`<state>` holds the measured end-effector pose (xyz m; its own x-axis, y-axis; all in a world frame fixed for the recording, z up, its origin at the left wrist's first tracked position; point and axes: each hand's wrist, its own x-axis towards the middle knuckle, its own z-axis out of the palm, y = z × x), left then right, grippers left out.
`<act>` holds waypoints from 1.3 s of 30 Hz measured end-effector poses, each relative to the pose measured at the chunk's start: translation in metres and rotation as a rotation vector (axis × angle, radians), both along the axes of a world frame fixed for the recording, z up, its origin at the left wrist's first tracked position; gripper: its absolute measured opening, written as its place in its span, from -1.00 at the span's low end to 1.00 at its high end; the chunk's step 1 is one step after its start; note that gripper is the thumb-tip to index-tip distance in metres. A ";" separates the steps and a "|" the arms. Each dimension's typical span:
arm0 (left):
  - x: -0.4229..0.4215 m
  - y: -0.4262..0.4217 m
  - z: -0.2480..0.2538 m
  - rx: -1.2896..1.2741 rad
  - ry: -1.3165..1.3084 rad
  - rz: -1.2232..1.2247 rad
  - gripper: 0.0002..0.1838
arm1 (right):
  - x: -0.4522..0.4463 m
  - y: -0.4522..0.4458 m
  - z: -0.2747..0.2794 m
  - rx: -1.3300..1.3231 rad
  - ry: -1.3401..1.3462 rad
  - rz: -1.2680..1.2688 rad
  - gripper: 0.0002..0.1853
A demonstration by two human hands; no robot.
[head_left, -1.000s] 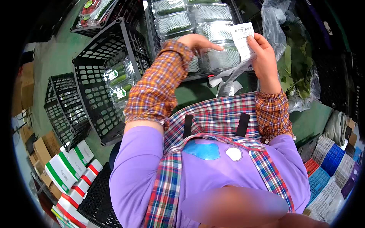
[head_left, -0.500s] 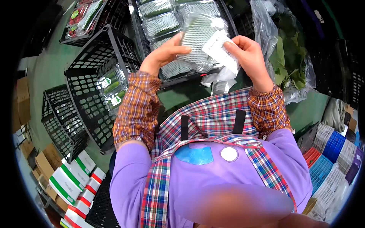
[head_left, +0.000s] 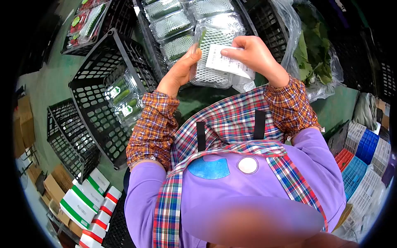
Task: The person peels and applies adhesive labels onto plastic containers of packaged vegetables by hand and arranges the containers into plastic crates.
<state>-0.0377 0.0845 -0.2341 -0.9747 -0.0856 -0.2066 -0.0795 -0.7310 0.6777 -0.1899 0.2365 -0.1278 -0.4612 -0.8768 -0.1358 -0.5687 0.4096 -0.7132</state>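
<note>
My left hand is closed on the left edge of a clear plastic produce box. White foam netting and something green show through its lid. Over the box, my right hand pinches a strip of white barcode labels, thumb on top. The strip lies across the lid, its tail hanging down by the lower right corner; whether a label sticks to the lid I cannot tell. Beyond my hands, a black crate holds several similar boxes with netted green produce.
Left stands a tilted black crate with labelled boxes of green vegetables. Behind it are boxes with red produce. On the right, large green leaves sit in a plastic bag. White cartons are stacked lower left, coloured baskets lower right.
The box has come down slightly and turned flatter towards me. My right hand has moved left with the label strip, which now lies over the middle of the lid.
</note>
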 end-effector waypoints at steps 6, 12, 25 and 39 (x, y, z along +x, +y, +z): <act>-0.001 0.006 0.007 -0.057 0.064 -0.049 -0.14 | 0.001 -0.001 0.001 0.052 0.019 0.016 -0.63; -0.005 0.007 -0.009 -0.159 -0.004 -0.041 -0.07 | 0.003 -0.003 -0.005 0.005 0.166 0.029 -0.56; 0.007 -0.016 0.030 -0.281 0.010 0.145 -0.44 | -0.015 0.013 0.015 -0.324 -0.720 -0.233 -0.70; 0.219 -0.146 0.103 -0.957 -0.863 0.067 -0.39 | 0.000 0.008 0.007 -0.407 -0.927 -0.360 -0.70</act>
<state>0.1812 -0.0618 -0.1314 -0.5455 -0.5918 -0.5935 -0.7336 -0.0053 0.6796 -0.1899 0.2447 -0.1207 -0.5686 -0.7682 -0.2944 0.3714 0.0796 -0.9251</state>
